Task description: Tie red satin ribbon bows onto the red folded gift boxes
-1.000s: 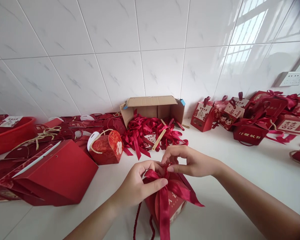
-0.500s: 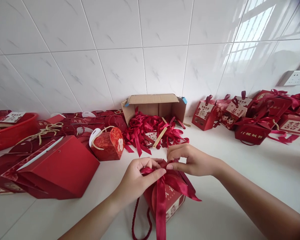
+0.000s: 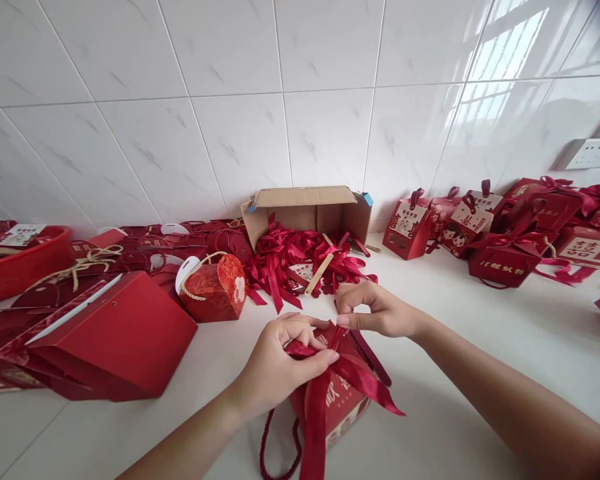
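A red gift box (image 3: pixel 337 407) with pale lettering stands on the white counter in front of me, a dark red rope handle (image 3: pixel 263 445) looping out at its left. Across its top lies a shiny red ribbon (image 3: pixel 316 423), one end hanging down the front and another pointing right. My left hand (image 3: pixel 293 357) is closed on the ribbon, thumb pressed over its crossing. Pinched between the thumb and fingers of my right hand (image 3: pixel 373 312) is a part of the same ribbon, held just above the box top. The fingers partly hide the crossing.
Behind the box, an open cardboard carton (image 3: pixel 305 198) spills loose red ribbons (image 3: pixel 275 260). A small orange-red box (image 3: pixel 215 287) and a large red box (image 3: pixel 125 333) stand left, near a red basin (image 3: pixel 25 263). Several finished-looking boxes (image 3: pixel 505 260) line the right. A tiled wall rises behind.
My right hand has risen slightly, drawing the pinched ribbon up from the box top. My left hand keeps its hold, and the ribbon's front end has swung a little left.
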